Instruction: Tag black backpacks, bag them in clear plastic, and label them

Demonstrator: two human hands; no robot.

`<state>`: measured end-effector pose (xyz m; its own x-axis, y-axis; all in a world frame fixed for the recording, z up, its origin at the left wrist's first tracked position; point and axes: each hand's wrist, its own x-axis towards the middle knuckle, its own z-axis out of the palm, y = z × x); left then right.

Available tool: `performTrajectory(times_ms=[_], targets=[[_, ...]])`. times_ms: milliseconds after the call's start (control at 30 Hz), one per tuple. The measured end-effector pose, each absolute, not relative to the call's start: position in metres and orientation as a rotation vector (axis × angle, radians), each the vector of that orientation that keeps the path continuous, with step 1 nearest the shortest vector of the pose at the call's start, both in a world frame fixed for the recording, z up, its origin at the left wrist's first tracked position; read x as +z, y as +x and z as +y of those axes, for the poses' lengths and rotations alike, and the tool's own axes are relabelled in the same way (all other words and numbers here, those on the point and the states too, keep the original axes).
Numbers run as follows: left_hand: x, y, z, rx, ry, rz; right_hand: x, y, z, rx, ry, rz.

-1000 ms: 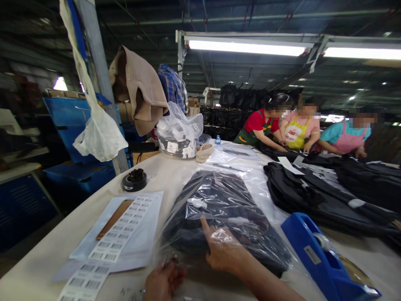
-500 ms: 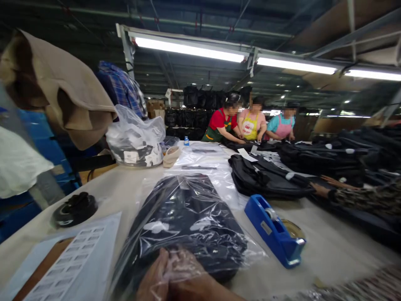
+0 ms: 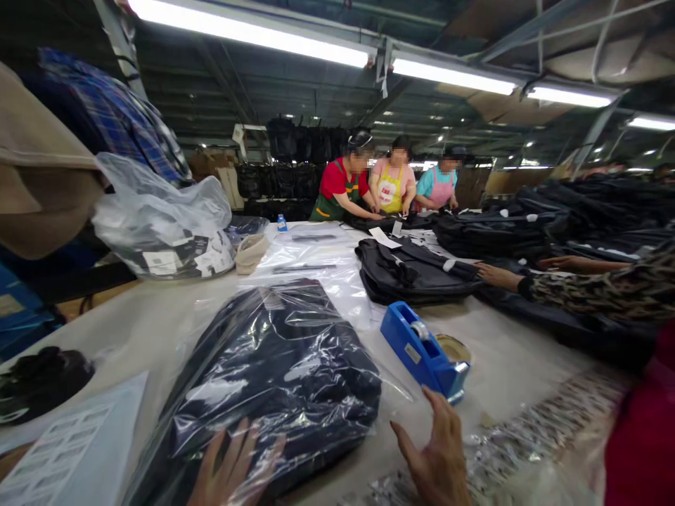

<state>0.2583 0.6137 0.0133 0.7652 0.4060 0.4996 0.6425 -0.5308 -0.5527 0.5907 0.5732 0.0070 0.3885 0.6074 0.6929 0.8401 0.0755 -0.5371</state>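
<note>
A black bag [image 3: 285, 351] lies flat on the table inside a clear plastic bag [image 3: 327, 414]. My left hand [image 3: 232, 464] rests with spread fingers at the near end of the black bag, and shiny film shows over part of it. To the right, my right hand [image 3: 435, 450] is off the bag with thumb and fingers apart, holding nothing. Just beyond its fingertips stands a blue tape dispenser [image 3: 422, 348] with a roll of tape on it.
Sticker sheets [image 3: 68, 450] and a black round object [image 3: 42, 383] lie at left. Behind is a plastic sack of labels [image 3: 169, 246]. Stacked black bags [image 3: 416, 270] lie at right, where a co-worker's hand [image 3: 498, 276] touches one. Several people work across the table.
My hands were together at the bag's near end. The right has moved right toward the tape dispenser and opened; the left has spread flat. The view has turned right.
</note>
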Motion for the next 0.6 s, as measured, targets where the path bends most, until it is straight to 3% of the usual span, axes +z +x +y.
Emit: performTrajectory(times_ms=[133, 200, 400, 600], targets=[[0.025, 0.26, 0.611, -0.299, -2.195, -0.755, 0.016, 0.599, 0.599, 0.465, -1.781, -1.074], [0.032, 0.26, 0.608, -0.262, -2.214, -0.776, 0.027, 0.594, 0.606, 0.67, -1.749, -1.074], [0.025, 0.259, 0.611, -0.269, -2.231, -0.945, 0.056, 0.612, 0.586, 0.987, -1.6, -1.089], [0.016, 0.267, 0.613, -0.356, -2.217, -1.072, 0.035, 0.604, 0.571, 1.104, -1.728, -0.924]])
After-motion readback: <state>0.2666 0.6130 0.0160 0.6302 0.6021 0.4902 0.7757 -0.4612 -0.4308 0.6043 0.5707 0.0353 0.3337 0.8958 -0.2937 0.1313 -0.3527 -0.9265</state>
